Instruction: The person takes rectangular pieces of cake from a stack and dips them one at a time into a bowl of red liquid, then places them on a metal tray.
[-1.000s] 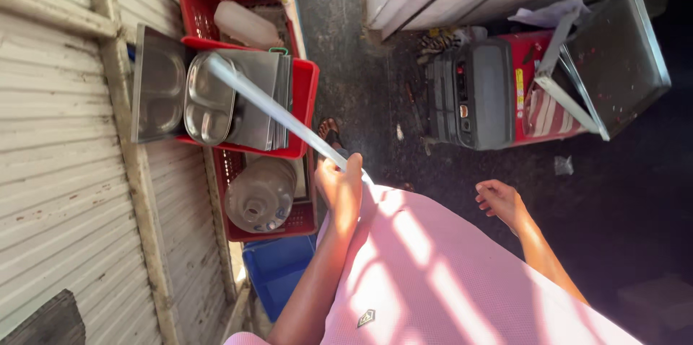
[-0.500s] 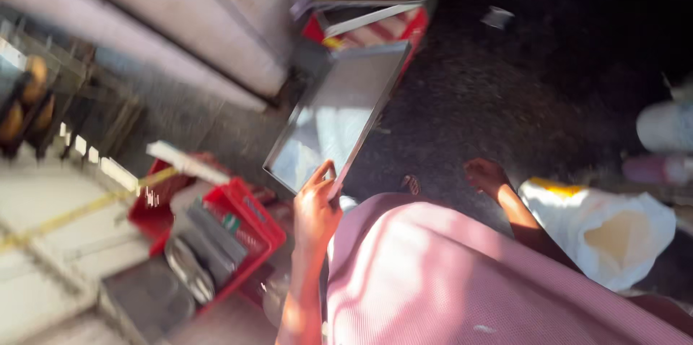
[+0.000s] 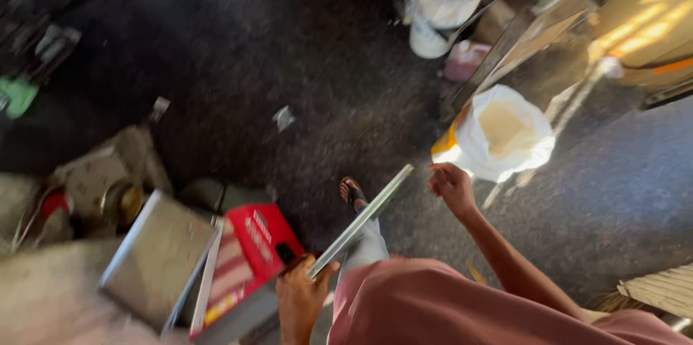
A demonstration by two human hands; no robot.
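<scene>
- Head view: a flat metal tray [image 3: 361, 221] is seen edge-on, gripped at its near end by the left hand [image 3: 302, 300], whose fingers are closed around the tray's corner.
- The tray is held tilted, its far end raised toward the middle of the picture, above the dark floor [image 3: 289, 49] and over a sandalled foot [image 3: 351, 190].
- The right hand [image 3: 452, 187] is held out to the right of the tray's far end, apart from it; its fingers are loosely curled and nothing is grasped in it.
- A pink garment [image 3: 462, 309] fills the lower edge, between the two arms.
- Just left of the left hand, a red box-like machine [image 3: 249, 262] is seen, and beside it a grey metal sheet [image 3: 155, 258] is propped.
- Further left, blurred clutter with a round brass-coloured pot [image 3: 119, 202] is made out.
- Beyond the right hand, an open white sack [image 3: 505, 132] with pale powder inside is lit by sun.
- At the top, a white bucket [image 3: 437, 2] is placed near a wooden frame [image 3: 527, 42].
- Small scraps of litter are scattered on the floor; the whole picture is smeared by motion.
</scene>
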